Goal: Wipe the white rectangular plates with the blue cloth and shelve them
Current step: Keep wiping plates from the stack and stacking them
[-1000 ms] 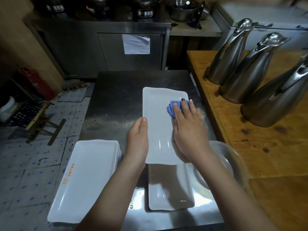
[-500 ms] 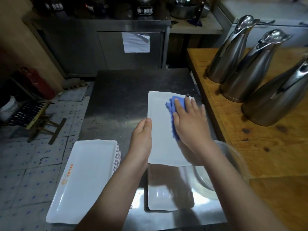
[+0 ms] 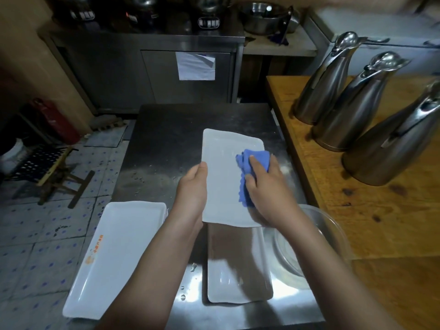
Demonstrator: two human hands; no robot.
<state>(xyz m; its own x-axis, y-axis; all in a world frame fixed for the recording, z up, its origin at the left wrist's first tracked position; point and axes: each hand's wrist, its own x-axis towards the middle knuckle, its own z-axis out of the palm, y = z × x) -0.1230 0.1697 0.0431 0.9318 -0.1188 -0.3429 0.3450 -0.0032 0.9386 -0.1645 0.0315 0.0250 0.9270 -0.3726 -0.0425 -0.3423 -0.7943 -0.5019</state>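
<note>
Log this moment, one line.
step: wiping | right hand: blue cloth on white plate | left hand: grips its edge | shelving: not yet

Place: commercial kitchen, restaurant back-of-house kind of vibe
Work surface: bare steel table [image 3: 166,129] with water spots on it
Back wall: big steel cabinet [image 3: 114,67], paper sheet [image 3: 195,66] stuck on its door
Up top: cookers [image 3: 209,17] with control panels, and a large metal bowl [image 3: 262,17] off to the side
Side: wooden counter [image 3: 357,210] with three tall steel jugs [image 3: 352,103] in a row
Dishes: stack of white plates [image 3: 119,253], all identical, orange logo on the top one
Floor: worn tiles [image 3: 31,234], red fire extinguisher [image 3: 56,120] by the wall
</note>
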